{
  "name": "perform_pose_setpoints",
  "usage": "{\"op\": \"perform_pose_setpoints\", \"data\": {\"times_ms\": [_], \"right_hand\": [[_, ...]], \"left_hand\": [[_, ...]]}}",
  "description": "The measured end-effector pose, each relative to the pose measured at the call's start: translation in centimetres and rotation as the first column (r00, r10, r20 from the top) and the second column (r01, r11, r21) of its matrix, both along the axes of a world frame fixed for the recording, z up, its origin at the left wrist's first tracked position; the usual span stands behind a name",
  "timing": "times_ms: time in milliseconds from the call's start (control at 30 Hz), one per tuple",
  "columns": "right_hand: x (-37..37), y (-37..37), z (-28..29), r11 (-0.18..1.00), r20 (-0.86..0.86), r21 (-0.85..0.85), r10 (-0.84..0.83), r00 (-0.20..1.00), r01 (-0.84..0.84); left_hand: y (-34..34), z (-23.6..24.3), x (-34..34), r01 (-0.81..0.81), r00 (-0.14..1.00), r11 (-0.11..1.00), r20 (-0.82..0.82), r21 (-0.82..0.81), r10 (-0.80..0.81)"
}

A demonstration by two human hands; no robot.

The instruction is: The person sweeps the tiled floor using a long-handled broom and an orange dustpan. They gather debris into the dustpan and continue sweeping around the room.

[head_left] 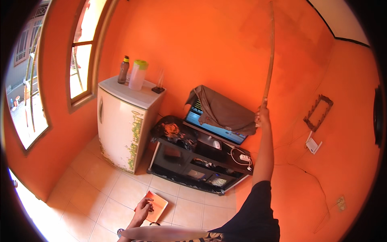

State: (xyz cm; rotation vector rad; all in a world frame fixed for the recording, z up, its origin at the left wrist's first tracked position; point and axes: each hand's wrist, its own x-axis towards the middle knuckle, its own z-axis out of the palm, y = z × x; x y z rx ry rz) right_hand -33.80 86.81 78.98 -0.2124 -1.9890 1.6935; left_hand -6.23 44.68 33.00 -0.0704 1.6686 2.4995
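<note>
My right hand (263,115) is raised at the end of an outstretched arm, its fingers wrapped round the lower part of a long, thin wooden pole (271,52). The pole runs up along the orange wall (193,40), and its far end leaves the top of the view. My left hand (144,207) hangs low, its fingers loosely curled and apart, with nothing seen in them. Behind it is a shallow tray (160,204) with orange inside. The hand overlaps the tray's left side; whether they touch I cannot tell.
A fridge (119,129) carries a dark bottle (123,70) and a green-lidded jug (138,75). A brown cloth (221,111) partly covers a lit television (215,130) on a black cabinet (185,165). A power strip (244,157), wall rack (318,113) and white router (312,145) are at right.
</note>
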Motion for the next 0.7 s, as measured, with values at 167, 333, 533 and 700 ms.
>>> {"op": "perform_pose_setpoints", "data": {"times_ms": [167,333,533,700], "right_hand": [[-1.0,-3.8,4.2,0.999,-0.007,0.008,-0.032,0.999,0.032],[-2.4,-4.6,-0.7,0.996,0.018,-0.071,-0.06,0.998,0.061],[1.0,-7.1,-14.5,0.99,0.015,0.038,-0.138,0.99,0.137],[7.0,-7.5,-30.2,0.981,0.02,0.014,-0.191,0.981,0.191]], "left_hand": [[-5.1,2.0,-0.5,-0.055,0.998,0.997,-0.002,-0.058,0.055],[-9.9,1.8,0.5,-0.075,0.997,0.993,0.013,-0.087,0.076],[-14.0,2.1,0.8,0.015,0.998,0.989,0.055,-0.15,-0.007],[-15.2,2.0,0.1,0.147,0.988,0.971,0.081,-0.187,-0.134]]}}
